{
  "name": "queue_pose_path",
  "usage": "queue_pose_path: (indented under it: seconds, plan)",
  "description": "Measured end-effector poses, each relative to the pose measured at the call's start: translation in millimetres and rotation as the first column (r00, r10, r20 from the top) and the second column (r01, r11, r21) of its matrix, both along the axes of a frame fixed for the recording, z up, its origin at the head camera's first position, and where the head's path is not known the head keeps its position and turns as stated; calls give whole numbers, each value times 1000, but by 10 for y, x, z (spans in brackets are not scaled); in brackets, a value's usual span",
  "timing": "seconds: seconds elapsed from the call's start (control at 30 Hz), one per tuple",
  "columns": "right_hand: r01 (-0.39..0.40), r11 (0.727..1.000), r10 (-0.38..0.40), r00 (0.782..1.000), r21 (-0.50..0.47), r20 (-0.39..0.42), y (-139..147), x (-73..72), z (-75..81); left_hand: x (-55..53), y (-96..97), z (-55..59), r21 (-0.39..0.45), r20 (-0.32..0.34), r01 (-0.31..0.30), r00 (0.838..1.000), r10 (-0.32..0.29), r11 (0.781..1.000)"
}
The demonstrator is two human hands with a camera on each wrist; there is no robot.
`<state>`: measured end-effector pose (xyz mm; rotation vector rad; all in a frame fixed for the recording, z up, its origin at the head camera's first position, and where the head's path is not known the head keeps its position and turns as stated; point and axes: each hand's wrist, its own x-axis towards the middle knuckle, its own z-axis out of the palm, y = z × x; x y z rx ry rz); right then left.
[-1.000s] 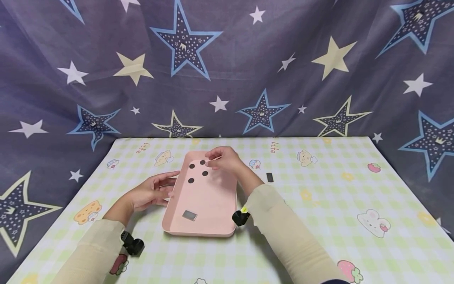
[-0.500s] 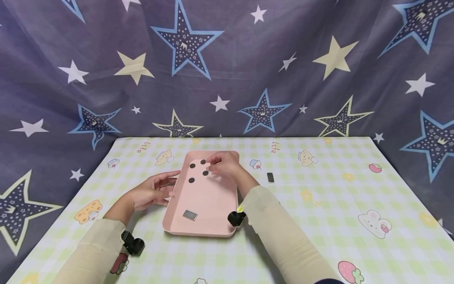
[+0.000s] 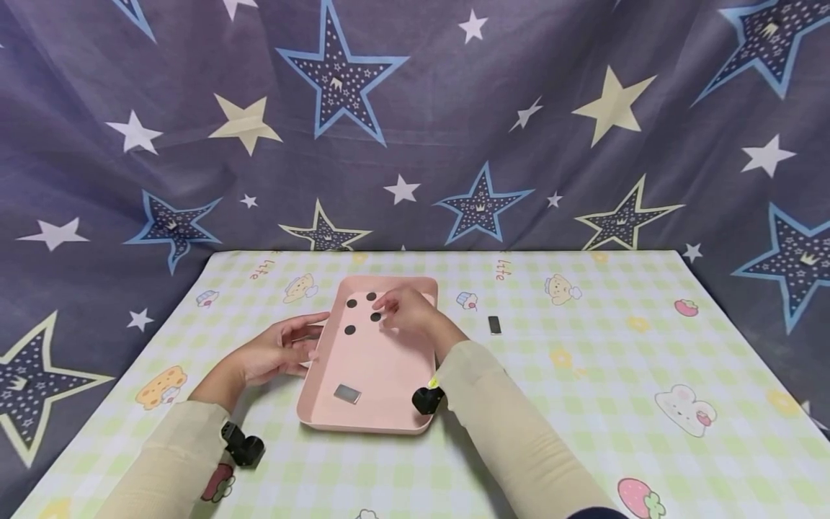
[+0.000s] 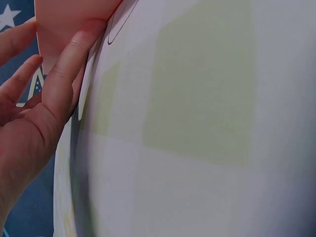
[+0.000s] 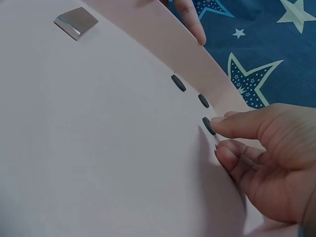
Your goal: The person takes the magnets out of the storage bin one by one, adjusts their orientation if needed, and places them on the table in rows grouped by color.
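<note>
Discs (image 3: pixel 351 303), four of them, black, round and flat, lay inside the upper part of the pink rectangular tray (image 3: pixel 382 367) near the centre of the head view. The right hand (image 3: pixel 410 315) was over the tray's upper right, thumb and loosely bent fingers parted beside one disc; contact could not be told. The left hand (image 3: pixel 275 351), fingers spread, rested against the tray's left wall. A grey flat rectangular piece (image 3: pixel 347 393) lay at the tray's lower left; a dark, pale-edged rectangular piece (image 3: pixel 495 325) lay right of centre on the green-and-white checked counter (image 3: pixel 583 425).
</note>
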<state>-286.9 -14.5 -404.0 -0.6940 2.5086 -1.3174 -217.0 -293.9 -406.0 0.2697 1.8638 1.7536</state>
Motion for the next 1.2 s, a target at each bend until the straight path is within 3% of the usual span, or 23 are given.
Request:
queue_pose_path:
  seconds: [0.27,0.53,0.8,1.2]
  plan:
    - [-18,998,19,1000,58,-11,-29,-22,-33,3,1,-10,-1,-3,-3,1000,3,1000]
    - [-11,983,23,998,185,-61,-77,-45,-14,0,-3,-20,1,-3,-4,1000,4,1000]
    - [-50,978,79,988,201,-136,-81,-52,-19,8,-3,4,-5,-5,-8,1000,8,1000]
    - [-90,987,95,995,134,-33,-34,5,28,4,-6,-7,-5,-15,-4,1000,4,1000]
